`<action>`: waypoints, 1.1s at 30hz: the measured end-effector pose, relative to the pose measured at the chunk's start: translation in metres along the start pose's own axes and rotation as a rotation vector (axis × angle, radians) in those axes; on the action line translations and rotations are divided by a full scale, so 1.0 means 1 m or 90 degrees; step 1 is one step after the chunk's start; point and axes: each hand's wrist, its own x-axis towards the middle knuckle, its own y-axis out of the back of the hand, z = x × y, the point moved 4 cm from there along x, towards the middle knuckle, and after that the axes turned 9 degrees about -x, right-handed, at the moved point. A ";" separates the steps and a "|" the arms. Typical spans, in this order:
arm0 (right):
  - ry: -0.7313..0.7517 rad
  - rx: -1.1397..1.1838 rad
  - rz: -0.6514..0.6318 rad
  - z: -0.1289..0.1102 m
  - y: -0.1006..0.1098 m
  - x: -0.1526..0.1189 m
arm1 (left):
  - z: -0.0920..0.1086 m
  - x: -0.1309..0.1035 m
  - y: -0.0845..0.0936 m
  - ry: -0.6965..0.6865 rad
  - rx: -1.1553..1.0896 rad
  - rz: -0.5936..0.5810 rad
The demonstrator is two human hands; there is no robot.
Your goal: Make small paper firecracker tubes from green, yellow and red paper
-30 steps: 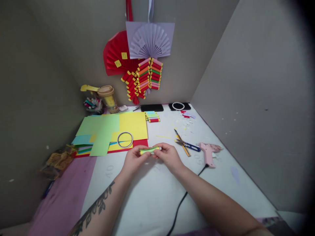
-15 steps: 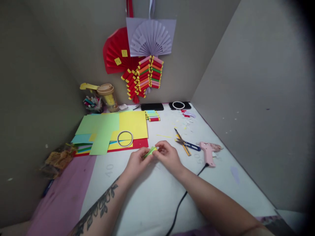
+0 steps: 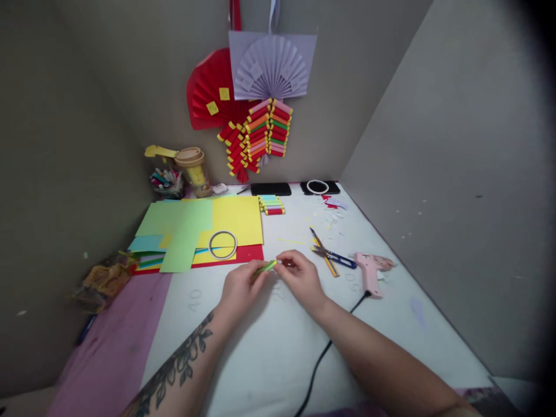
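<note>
Pinching a small green roll (image 3: 264, 269) between thumb and fingers, the left hand (image 3: 241, 288) holds it above the white tabletop (image 3: 256, 353), just right of the near edge of the coloured sheets. The right hand (image 3: 304, 281) is closed narrow at the roll's right end, thumb and forefinger gripping by its yellow tip; a small white bit (image 3: 278, 262) shows there, perhaps part of the roll, though the fingers hide much of it. The roll tilts, its right end raised. To the left, green, yellow, blue and red sheets (image 3: 237, 217) overlap, with a tape ring (image 3: 210, 245) lying on them. Beside their far right corner sits a row of finished-looking rolls (image 3: 275, 212). Right of the hands, blue-handled snips (image 3: 343, 260) cross a yellow cutter (image 3: 330, 266), and a pink glue gun (image 3: 370, 275) lies beside them, its black cord (image 3: 318, 365) running toward the near edge. At the far side are two dark phones (image 3: 271, 189), the right one under a white ring (image 3: 317, 193), and at the far left a lidded cup (image 3: 197, 176) and a pen holder (image 3: 169, 186). On the far wall hang a red fan (image 3: 206, 87) and a lilac fan (image 3: 273, 66), with strings of coloured rolls (image 3: 258, 136) below.
</note>
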 end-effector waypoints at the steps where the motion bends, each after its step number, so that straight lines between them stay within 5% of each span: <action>1: 0.006 -0.013 -0.002 -0.001 0.001 0.000 | -0.001 0.000 0.000 0.001 0.009 -0.003; 14: 0.050 -0.074 -0.043 0.000 -0.001 0.002 | -0.002 0.000 -0.005 -0.012 0.037 -0.055; 33: 0.059 -0.096 -0.067 0.004 -0.006 0.004 | 0.000 -0.001 -0.003 -0.024 0.069 0.001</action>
